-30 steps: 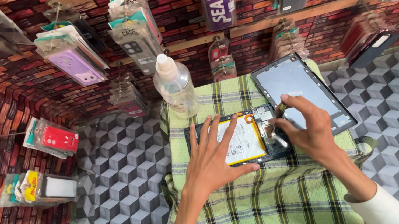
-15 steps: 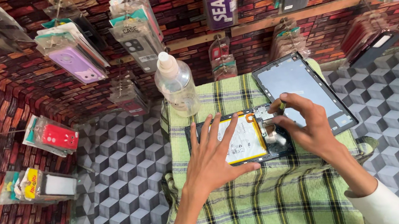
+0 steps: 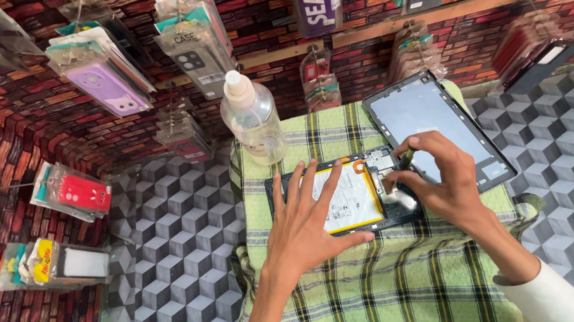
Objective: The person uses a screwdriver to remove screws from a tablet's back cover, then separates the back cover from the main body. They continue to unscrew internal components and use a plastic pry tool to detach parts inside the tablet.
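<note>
Left hand [image 3: 305,230], right hand [image 3: 447,188] rest atop opened phone [image 3: 356,196].

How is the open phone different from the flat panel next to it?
The open phone shows a white and yellow battery and small parts inside; the panel is a plain grey-blue sheet in a dark frame. The left hand rests on the phone and the right hand is partly over the panel. Both lie on the checked cloth.

On the cloth [image 3: 372,287], the bottle [image 3: 254,120] stands behind the opened phone [image 3: 348,197], apparently apart.
</note>
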